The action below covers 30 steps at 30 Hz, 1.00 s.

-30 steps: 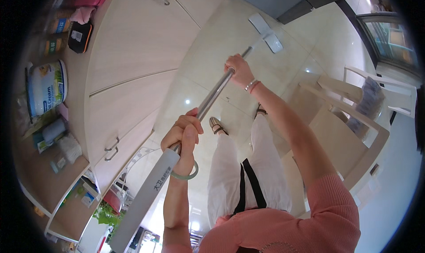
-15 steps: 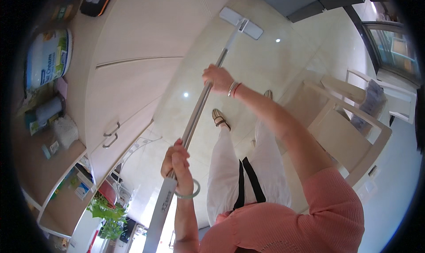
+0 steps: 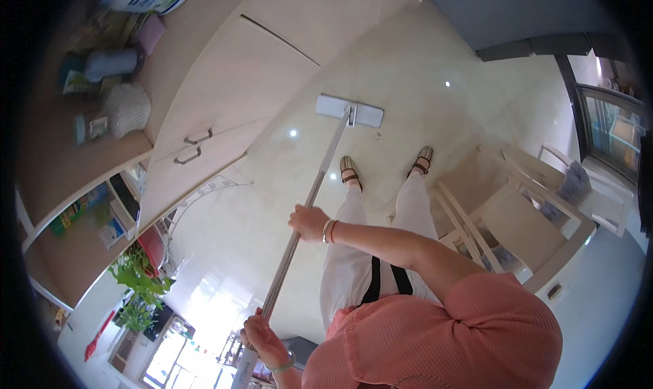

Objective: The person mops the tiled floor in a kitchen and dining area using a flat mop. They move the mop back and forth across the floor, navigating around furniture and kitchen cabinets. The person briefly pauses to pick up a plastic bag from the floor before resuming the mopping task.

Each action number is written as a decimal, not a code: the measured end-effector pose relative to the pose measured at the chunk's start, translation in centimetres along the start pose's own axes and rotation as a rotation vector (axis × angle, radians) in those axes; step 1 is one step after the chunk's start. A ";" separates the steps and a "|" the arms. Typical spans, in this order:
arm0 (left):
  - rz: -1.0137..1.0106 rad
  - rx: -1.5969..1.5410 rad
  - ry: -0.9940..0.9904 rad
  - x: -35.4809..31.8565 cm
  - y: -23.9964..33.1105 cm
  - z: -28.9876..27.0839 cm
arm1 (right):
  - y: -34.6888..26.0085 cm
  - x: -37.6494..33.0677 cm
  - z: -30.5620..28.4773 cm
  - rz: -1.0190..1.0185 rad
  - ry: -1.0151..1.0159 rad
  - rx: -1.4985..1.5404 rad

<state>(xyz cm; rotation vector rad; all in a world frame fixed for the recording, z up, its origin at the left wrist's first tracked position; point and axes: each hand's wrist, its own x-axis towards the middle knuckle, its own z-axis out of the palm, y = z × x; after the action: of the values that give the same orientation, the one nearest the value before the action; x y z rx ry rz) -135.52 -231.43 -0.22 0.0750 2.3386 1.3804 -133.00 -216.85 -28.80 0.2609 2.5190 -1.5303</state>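
Observation:
A flat mop (image 3: 290, 253) with a long metal pole slants from the lower left up to its white rectangular head (image 3: 331, 106), which lies on the pale tiled floor in front of my feet. My right hand (image 3: 309, 223) is closed around the middle of the pole. Lower down, my left hand (image 3: 263, 340) grips the pole near its white upper sleeve. A small dark speck (image 3: 378, 136) lies on the floor just below the mop head's right side.
Beige cabinets (image 3: 224, 83) with metal handles run along the left, with jars and packets on top. Wooden chairs (image 3: 524, 219) stand at the right, close to my right leg. A grey panel (image 3: 517, 15) borders the far right floor. Green plants (image 3: 139, 280) are at the lower left.
The mop head has come back toward my feet and slightly left, turning more crosswise. Both hands have moved down toward my body with the pole, still gripping it.

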 end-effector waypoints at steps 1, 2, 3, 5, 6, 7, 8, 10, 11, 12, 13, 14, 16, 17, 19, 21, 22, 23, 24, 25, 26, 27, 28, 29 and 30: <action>-0.033 -0.010 0.036 -0.8 0.0 -1.2 | -1.2 -0.3 1.0 0.012 -0.086 0.003; -0.064 -0.025 0.071 -1.3 -0.3 -2.0 | -1.9 -0.4 1.4 0.025 -0.171 0.000; -0.049 -0.023 0.086 -1.6 -0.8 -2.6 | -2.3 -0.4 1.5 0.022 -0.235 0.020; -0.023 -0.032 0.113 -1.6 -2.0 -2.6 | -2.7 -0.3 0.9 -0.044 -0.297 -0.048; 0.005 -0.083 0.109 -1.3 -2.5 -2.5 | -2.6 -0.1 0.3 -0.072 -0.325 -0.080; 0.032 -0.124 0.108 -0.9 -2.5 -2.0 | -2.1 0.3 -0.4 -0.089 -0.279 -0.075; 0.059 -0.165 0.103 -0.5 -2.4 -1.4 | -1.3 0.3 -1.2 -0.082 -0.275 -0.082; 0.089 -0.207 0.050 0.5 -2.6 0.5 | 0.9 0.1 -3.3 -0.068 -0.266 -0.093; 0.097 -0.215 0.051 1.1 -3.0 1.8 | 2.3 0.0 -4.2 -0.079 -0.233 -0.119; 0.105 -0.223 0.049 1.8 -3.4 3.3 | 4.0 -0.1 -5.0 -0.069 -0.190 -0.133; 0.116 -0.263 0.025 2.3 -4.0 4.8 | 5.7 -0.4 -6.2 -0.067 -0.143 -0.148; 0.125 -0.304 -0.002 2.8 -4.6 6.6 | 7.2 -0.8 -8.1 -0.049 -0.114 -0.188; 0.142 -0.292 -0.017 4.0 -5.4 11.6 | 11.4 -1.7 -11.5 0.017 -0.055 -0.233; 0.178 -0.266 -0.094 4.8 -5.9 14.0 | 14.0 -2.1 -12.9 0.062 -0.018 -0.249; 0.219 -0.251 -0.184 6.4 -6.1 19.9 | 18.5 -3.3 -16.4 0.199 0.123 -0.275; 0.234 -0.314 -0.255 7.0 -5.1 26.2 | 22.1 -5.0 -20.3 0.291 0.139 -0.355; 0.243 -0.369 -0.312 6.9 -4.4 28.7 | 23.3 -6.3 -22.1 0.345 0.192 -0.336; 0.280 -0.371 -0.356 6.5 -4.0 30.3 | 24.1 -7.3 -23.5 0.377 0.216 -0.339; 0.314 -0.372 -0.405 6.2 -3.5 31.6 | 24.9 -8.4 -24.3 0.390 0.242 -0.316; 0.353 -0.373 -0.452 5.7 -3.2 32.4 | 25.4 -9.2 -24.8 0.399 0.272 -0.294; 0.369 -0.337 -0.462 5.0 -2.6 32.9 | 25.6 -9.9 -25.0 0.400 0.303 -0.273; 0.386 -0.301 -0.470 4.3 -2.2 33.1 | 25.5 -10.5 -24.7 0.390 0.351 -0.277; 0.402 -0.267 -0.479 4.0 -2.0 33.1 | 25.3 -11.1 -24.3 0.383 0.398 -0.281; 0.401 -0.211 -0.526 3.9 -2.1 32.2 | 25.0 -11.5 -23.9 0.375 0.445 -0.286; 0.406 -0.193 -0.545 3.8 -1.9 31.2 | 24.5 -11.7 -23.3 0.380 0.438 -0.251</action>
<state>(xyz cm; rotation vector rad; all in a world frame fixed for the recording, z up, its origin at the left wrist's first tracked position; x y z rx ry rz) -126.74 -205.67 -16.12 0.8000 1.7842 1.5205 -117.26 -185.68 -36.38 1.0657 2.7218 -1.0889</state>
